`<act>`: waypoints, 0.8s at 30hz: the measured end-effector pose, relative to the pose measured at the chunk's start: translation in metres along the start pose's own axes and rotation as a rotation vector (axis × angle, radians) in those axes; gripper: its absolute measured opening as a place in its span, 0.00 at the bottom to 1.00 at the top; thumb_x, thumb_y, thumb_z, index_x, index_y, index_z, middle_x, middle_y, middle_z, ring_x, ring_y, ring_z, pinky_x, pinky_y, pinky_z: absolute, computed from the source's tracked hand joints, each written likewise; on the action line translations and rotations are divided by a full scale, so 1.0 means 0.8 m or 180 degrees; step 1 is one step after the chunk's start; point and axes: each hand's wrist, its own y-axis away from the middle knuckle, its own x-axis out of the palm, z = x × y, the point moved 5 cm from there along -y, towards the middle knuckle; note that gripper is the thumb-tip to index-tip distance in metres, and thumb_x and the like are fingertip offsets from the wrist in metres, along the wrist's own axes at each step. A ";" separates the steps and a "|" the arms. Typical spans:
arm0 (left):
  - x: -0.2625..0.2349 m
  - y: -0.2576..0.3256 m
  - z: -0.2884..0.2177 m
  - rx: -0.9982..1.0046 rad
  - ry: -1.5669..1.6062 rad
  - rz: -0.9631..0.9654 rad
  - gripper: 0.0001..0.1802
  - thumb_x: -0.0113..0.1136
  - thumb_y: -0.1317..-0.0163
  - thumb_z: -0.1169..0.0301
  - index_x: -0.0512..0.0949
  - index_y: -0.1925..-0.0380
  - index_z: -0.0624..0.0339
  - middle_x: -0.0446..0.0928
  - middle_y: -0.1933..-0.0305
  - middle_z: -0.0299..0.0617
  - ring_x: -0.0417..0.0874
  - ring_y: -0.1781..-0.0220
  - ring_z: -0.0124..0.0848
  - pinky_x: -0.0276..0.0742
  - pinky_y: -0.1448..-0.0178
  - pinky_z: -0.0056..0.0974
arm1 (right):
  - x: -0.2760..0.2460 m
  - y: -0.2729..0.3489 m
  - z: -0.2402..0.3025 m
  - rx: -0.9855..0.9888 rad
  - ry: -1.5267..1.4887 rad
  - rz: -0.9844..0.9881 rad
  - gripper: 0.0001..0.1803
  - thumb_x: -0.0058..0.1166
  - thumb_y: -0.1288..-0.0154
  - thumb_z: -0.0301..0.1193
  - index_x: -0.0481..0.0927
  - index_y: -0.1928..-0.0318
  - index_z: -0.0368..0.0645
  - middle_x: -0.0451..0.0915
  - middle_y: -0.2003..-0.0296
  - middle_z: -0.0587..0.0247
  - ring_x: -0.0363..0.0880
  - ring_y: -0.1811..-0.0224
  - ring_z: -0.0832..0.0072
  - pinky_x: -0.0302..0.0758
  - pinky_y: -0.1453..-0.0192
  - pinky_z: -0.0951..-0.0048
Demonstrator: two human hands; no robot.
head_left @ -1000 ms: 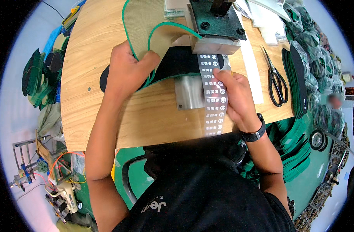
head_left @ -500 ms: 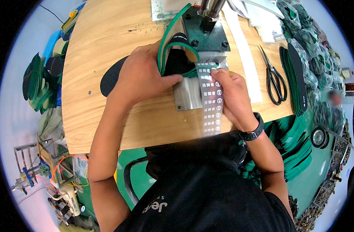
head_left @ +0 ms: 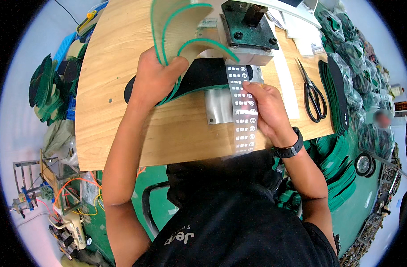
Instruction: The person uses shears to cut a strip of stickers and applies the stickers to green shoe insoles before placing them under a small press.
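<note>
— What do we count on the bench [head_left: 123, 129]?

— We count two hands, a left hand [head_left: 155, 80] and a right hand [head_left: 268, 111], one press [head_left: 248, 29], one metal plate [head_left: 219, 107], one label strip [head_left: 242, 109] and one pair of scissors [head_left: 313, 93].

— And insoles?

— We see one black insole [head_left: 203, 78] lying flat, and about three green-edged ones [head_left: 176, 26] fanned up. The stack [head_left: 336, 89] at the right edge we cannot count.

— Watches?

— One watch [head_left: 288, 149].
</note>
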 end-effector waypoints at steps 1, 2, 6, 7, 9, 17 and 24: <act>0.000 0.001 -0.002 -0.0010 -0.0057 0.0045 0.08 0.54 0.47 0.72 0.77 0.69 0.65 0.73 0.76 0.34 0.71 0.73 0.23 0.70 0.67 0.31 | 0.000 -0.001 -0.001 0.0006 0.0056 -0.0012 0.11 0.51 0.34 0.30 0.75 0.72 0.37 0.75 0.78 0.66 0.74 0.81 0.81 0.71 0.78 0.82; 0.001 0.001 -0.003 -0.0014 -0.0115 0.0092 0.08 0.55 0.46 0.72 0.77 0.69 0.65 0.74 0.74 0.34 0.72 0.72 0.23 0.70 0.66 0.32 | 0.000 -0.001 -0.002 0.0026 0.0068 -0.0017 0.11 0.51 0.34 0.30 0.75 0.72 0.37 0.75 0.78 0.65 0.74 0.81 0.81 0.71 0.78 0.82; 0.002 0.000 0.004 0.0001 -0.0105 -0.0008 0.08 0.55 0.46 0.71 0.76 0.70 0.64 0.73 0.76 0.34 0.70 0.73 0.23 0.69 0.67 0.32 | -0.001 -0.001 -0.002 0.0076 0.0055 -0.0034 0.11 0.50 0.34 0.30 0.75 0.72 0.37 0.75 0.79 0.65 0.74 0.81 0.81 0.71 0.79 0.81; 0.002 0.002 -0.001 0.0040 -0.0093 -0.0094 0.08 0.55 0.47 0.71 0.76 0.71 0.64 0.73 0.78 0.34 0.69 0.75 0.23 0.69 0.68 0.31 | 0.000 -0.002 -0.002 0.0083 0.0039 -0.0037 0.11 0.50 0.34 0.30 0.75 0.73 0.37 0.75 0.79 0.65 0.73 0.81 0.80 0.71 0.79 0.81; 0.002 0.003 -0.003 0.0091 -0.0097 -0.0157 0.08 0.55 0.48 0.70 0.75 0.71 0.65 0.72 0.79 0.34 0.68 0.76 0.23 0.69 0.69 0.31 | -0.001 -0.001 -0.002 0.0049 0.0059 0.0028 0.11 0.50 0.34 0.30 0.75 0.73 0.36 0.75 0.79 0.64 0.73 0.81 0.80 0.71 0.79 0.81; 0.016 0.002 0.000 -0.0090 -0.0721 0.0406 0.18 0.61 0.50 0.67 0.77 0.58 0.61 0.78 0.73 0.43 0.77 0.72 0.32 0.75 0.63 0.36 | 0.000 0.004 -0.003 -0.0033 0.0255 -0.0103 0.15 0.51 0.33 0.34 0.76 0.75 0.37 0.76 0.80 0.64 0.72 0.83 0.82 0.67 0.81 0.82; 0.037 0.004 -0.014 0.0340 -0.1660 0.0772 0.29 0.74 0.62 0.62 0.78 0.56 0.60 0.81 0.59 0.52 0.81 0.55 0.44 0.75 0.48 0.42 | -0.005 0.006 0.004 -0.0251 0.0462 -0.0368 0.23 0.49 0.32 0.43 0.77 0.76 0.37 0.75 0.83 0.66 0.71 0.85 0.83 0.62 0.84 0.84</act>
